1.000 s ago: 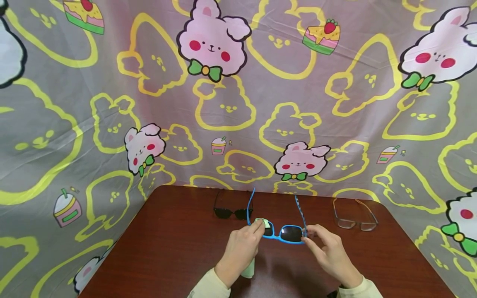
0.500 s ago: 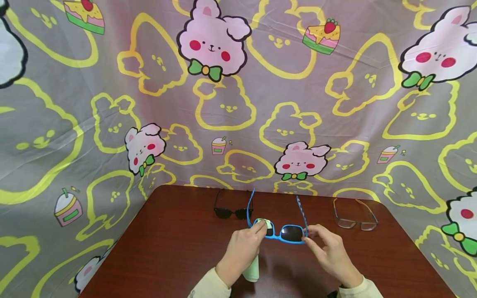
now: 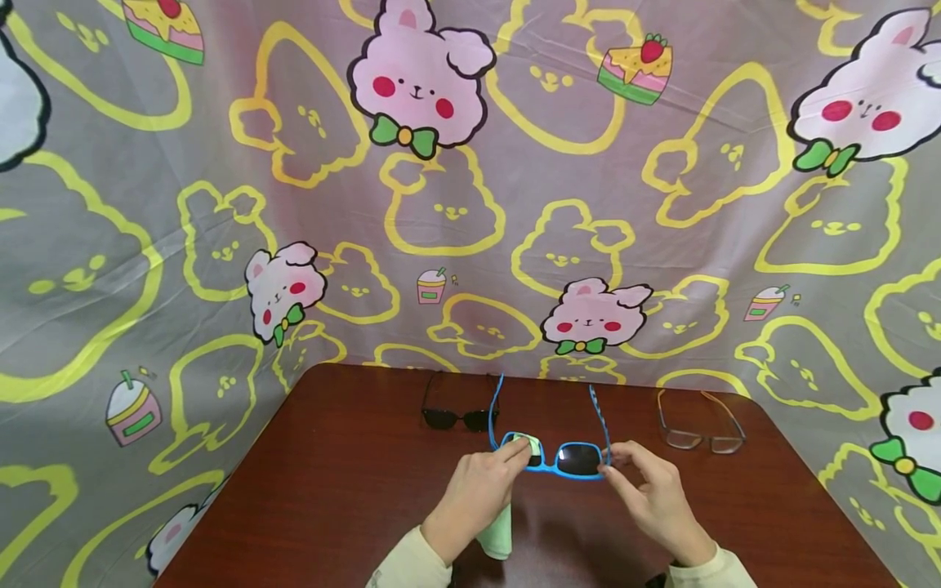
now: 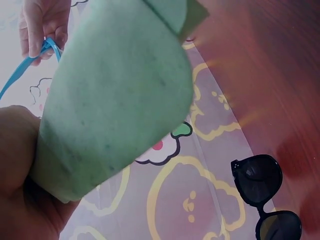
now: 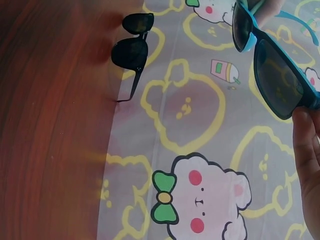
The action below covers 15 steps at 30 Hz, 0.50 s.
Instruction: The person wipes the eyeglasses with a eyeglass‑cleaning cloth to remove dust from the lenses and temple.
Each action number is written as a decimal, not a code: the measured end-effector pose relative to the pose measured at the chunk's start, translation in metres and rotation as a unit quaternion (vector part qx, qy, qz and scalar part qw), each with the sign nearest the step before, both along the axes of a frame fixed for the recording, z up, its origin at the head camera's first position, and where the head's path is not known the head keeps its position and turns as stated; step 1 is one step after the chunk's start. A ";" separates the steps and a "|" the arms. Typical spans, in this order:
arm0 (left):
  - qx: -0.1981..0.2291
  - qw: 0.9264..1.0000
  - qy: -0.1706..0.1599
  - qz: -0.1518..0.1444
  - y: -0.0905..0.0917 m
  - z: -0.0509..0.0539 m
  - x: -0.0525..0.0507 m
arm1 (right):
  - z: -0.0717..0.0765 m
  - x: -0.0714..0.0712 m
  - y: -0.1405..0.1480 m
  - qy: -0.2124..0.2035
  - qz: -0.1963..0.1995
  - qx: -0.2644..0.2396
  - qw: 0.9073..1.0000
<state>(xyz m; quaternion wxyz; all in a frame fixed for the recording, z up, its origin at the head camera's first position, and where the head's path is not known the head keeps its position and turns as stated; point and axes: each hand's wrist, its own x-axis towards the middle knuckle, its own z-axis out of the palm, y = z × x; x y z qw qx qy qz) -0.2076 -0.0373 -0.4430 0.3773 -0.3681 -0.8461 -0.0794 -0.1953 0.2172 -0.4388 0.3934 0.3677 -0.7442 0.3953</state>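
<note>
Blue-framed sunglasses (image 3: 579, 460) with dark lenses are held up above the table, temples unfolded and pointing away. My right hand (image 3: 657, 498) pinches them at the hinge corner on the right. At the other lens, my left hand (image 3: 474, 494) grips a pale green cloth (image 3: 497, 535), with a fold of it against the inner side of that lens. The cloth's loose end hangs below the hand. In the left wrist view the cloth (image 4: 115, 100) hides most of the sunglasses. The right wrist view shows the outer face of the lenses (image 5: 277, 75).
Black sunglasses (image 3: 456, 420) lie on the brown table (image 3: 331, 490) behind my left hand. Clear-lens glasses (image 3: 702, 443) with orange-brown temples lie at the back right. A patterned curtain (image 3: 456, 204) encloses the table's back and sides.
The fingers and cloth have shifted slightly right across the left lens. The blue sunglasses have moved a little right, and the cloth's hanging end has swung lower. Both hands keep their hold.
</note>
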 end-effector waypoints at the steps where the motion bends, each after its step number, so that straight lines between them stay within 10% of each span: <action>1: 0.000 1.000 -0.002 -0.004 0.000 0.000 0.000 | 0.004 0.002 -0.002 0.002 -0.001 -0.001 1.000; 7: -0.007 0.999 -0.020 -0.025 -0.003 0.002 -0.001 | 0.024 0.015 -0.013 0.001 -0.010 -0.006 1.000; 15: -0.013 0.999 -0.026 -0.042 -0.005 0.004 0.000 | 0.000 0.001 0.001 -0.018 -0.020 -0.002 1.000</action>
